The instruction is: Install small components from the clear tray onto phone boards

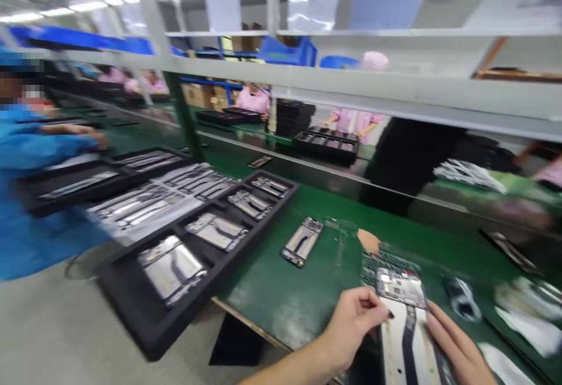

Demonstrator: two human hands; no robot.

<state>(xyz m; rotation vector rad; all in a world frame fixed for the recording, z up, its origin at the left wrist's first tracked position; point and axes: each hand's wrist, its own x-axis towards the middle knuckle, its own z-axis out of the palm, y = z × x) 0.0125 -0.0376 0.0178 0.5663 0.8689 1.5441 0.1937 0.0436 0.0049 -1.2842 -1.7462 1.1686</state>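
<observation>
Closely pinched, on what I cannot tell, the left hand (353,323) meets the left edge of the opened phone (409,329), near the front edge of the counter (266,294); the right hand (459,347) flanks it, grip unclear. Detail work, probably, wanting steadiness next.

Head-worn view — forward and downward, close above the workbench (272,297)

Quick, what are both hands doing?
Left hand: closed in a pinch over the opened phone; anything held, unclear.
Right hand: open, fingers along the phone's right edge.
</observation>
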